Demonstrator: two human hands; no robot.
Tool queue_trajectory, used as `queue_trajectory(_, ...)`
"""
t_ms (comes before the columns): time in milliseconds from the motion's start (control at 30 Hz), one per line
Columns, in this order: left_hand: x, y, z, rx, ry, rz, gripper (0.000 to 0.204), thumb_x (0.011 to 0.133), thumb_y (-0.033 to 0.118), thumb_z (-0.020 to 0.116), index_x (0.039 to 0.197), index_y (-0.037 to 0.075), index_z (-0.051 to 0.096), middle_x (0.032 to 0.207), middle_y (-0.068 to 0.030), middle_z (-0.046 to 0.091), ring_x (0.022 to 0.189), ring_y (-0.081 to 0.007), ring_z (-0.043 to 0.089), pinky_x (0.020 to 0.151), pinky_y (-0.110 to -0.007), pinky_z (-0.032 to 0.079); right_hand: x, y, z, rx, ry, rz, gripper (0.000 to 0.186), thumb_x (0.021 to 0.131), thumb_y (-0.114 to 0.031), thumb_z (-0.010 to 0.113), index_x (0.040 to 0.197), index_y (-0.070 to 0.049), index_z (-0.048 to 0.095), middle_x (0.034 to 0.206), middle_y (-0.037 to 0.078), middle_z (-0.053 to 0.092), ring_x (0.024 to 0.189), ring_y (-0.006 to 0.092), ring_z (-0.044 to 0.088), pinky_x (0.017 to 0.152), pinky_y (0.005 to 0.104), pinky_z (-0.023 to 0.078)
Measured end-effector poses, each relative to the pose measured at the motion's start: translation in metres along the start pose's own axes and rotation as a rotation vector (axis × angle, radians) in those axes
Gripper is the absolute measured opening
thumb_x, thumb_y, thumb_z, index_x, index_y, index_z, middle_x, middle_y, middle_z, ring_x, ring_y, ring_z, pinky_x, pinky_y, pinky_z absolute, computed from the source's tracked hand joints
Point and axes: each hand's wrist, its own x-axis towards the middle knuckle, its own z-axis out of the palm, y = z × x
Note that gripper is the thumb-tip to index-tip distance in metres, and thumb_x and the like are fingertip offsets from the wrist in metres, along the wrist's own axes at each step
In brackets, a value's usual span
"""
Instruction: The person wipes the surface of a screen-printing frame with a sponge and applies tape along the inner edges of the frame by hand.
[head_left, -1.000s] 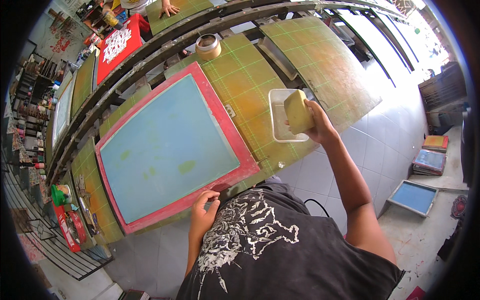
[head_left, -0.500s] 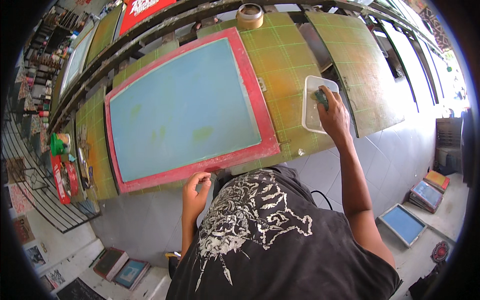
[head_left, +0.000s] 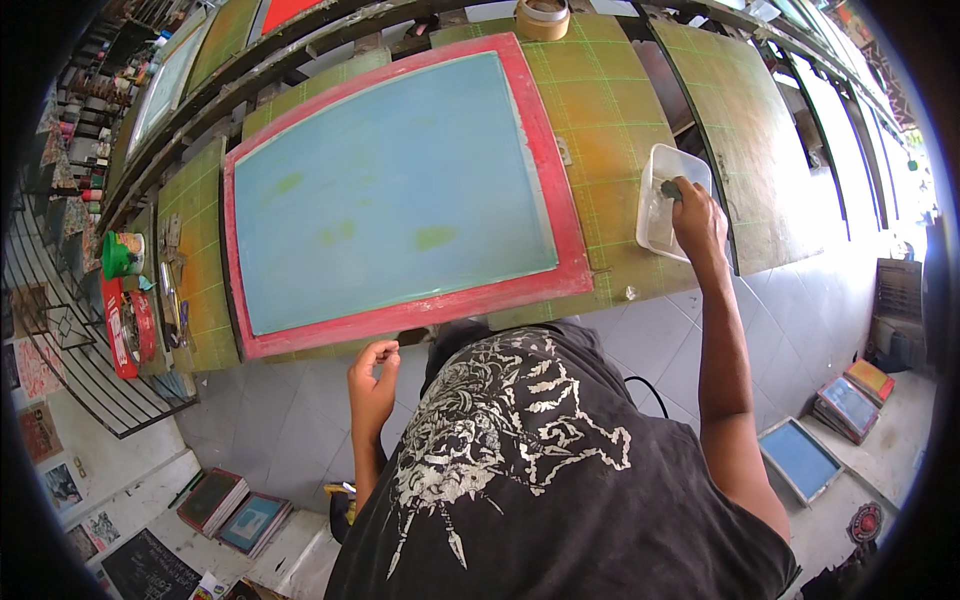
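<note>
Right of centre in the frame, the right hand (head_left: pixel 702 228) pinches a small dark green piece (head_left: pixel 669 188) between its fingers, inside the clear plastic tub (head_left: pixel 655 226) on the bench (head_left: pixel 612 110). Below centre-left, the left hand (head_left: pixel 372 393) has loosely curled fingers, near 1 red-framed blue screen (head_left: pixel 390 190).

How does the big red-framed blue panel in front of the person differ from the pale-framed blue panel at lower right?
Frame: the red-framed panel has a red border; the pale-framed panel a whitish one.
Surface: the red-framed panel shows greenish patches; the pale-framed panel looks plain blue.
Size: the red-framed panel appears much larger than the pale-framed panel here.
Shared: both are four-sided, with blue middles.
</note>
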Motion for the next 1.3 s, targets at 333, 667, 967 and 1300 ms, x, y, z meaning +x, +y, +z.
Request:
queue_trajectory(333, 0.001, -0.054, -0.114, 0.102, 0.124, 0.008, 0.015, 0.086, 0.005, 0.060, 0.099, -0.001, 0.065, 0.094, -0.0095, 0.065, 0.086, -0.0174, 0.061, 0.081, -0.031, 0.048, 0.005, -0.016, -0.007, -0.018, 0.105, 0.314, 0.043, 0.092, -0.047, 0.052, 0.115, -0.013, 0.063, 0.101, 0.021, 0.067, 0.098, 0.0393, 0.063, 0.083, 0.0494, 0.049)
queue_trajectory(667, 0.016, -0.137, -0.244, 0.208, 0.271, 0.007, 0.013, 0.089, 0.007, 0.059, 0.098, 0.000, 0.063, 0.094, -0.0073, 0.062, 0.083, -0.0155, 0.057, 0.077, -0.029, 0.045, 0.011, -0.003, 0.008, -0.114, 0.117, 0.460, 0.040, 0.093, -0.045, 0.050, 0.122, -0.020, 0.059, 0.115, 0.016, 0.065, 0.108, 0.0370, 0.061, 0.087, 0.0497, 0.048)
queue_trajectory(967, 0.033, -0.149, -0.271, 0.245, 0.343, 0.072, 0.016, 0.090, 0.009, 0.059, 0.103, 0.000, 0.062, 0.095, -0.0063, 0.059, 0.085, -0.0151, 0.055, 0.076, -0.029, 0.045, 0.006, -0.021, 0.015, -0.130, 0.049, 0.513, 0.050, 0.093, -0.048, 0.047, 0.129, -0.015, 0.057, 0.123, 0.016, 0.061, 0.113, 0.0365, 0.059, 0.093, 0.0481, 0.047)
queue_trajectory(1300, 0.044, -0.171, -0.263, 0.370, 0.403, 0.085, 0.028, 0.089, 0.011, 0.061, 0.115, 0.002, 0.059, 0.109, -0.0105, 0.059, 0.098, -0.0225, 0.055, 0.086, -0.036, 0.044, -0.011, -0.037, 0.006, 0.069, 0.219, 0.610, 0.065, 0.084, -0.057, 0.053, 0.133, -0.014, 0.055, 0.124, 0.022, 0.060, 0.114, 0.0380, 0.057, 0.096, 0.0444, 0.044)
